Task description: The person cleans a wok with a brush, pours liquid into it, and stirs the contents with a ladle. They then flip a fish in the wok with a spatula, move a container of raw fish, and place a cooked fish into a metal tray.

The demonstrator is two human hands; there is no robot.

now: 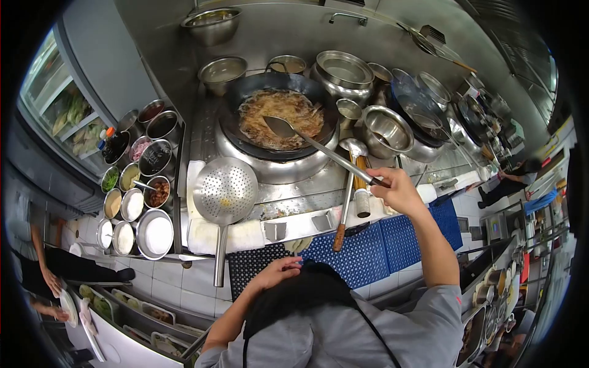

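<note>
My right hand (392,191) is closed around the handle end of a long wok spatula (331,153). The metal head dips into bubbling brown oil (270,110), where dark pieces of food, too blurred to name, are frying. This oil fills the middle of a big black wok (326,110) seated on a steel burner ring. Close to my body, over the dark apron, my left hand (276,273) has its fingers loosely stretched and nothing visible in it. Nearest to that hand is the handle of a round perforated strainer (225,191), which rests on the counter edge over a white towel (215,236).
Seasoning containers (154,234) crowd the left side. Steel pots (345,69) and bowls (388,130) stand behind and right of the wok. A wooden-handled ladle (345,211) and a bamboo brush (362,199) lean at the counter edge. A co-worker's hand (52,282) shows at far left.
</note>
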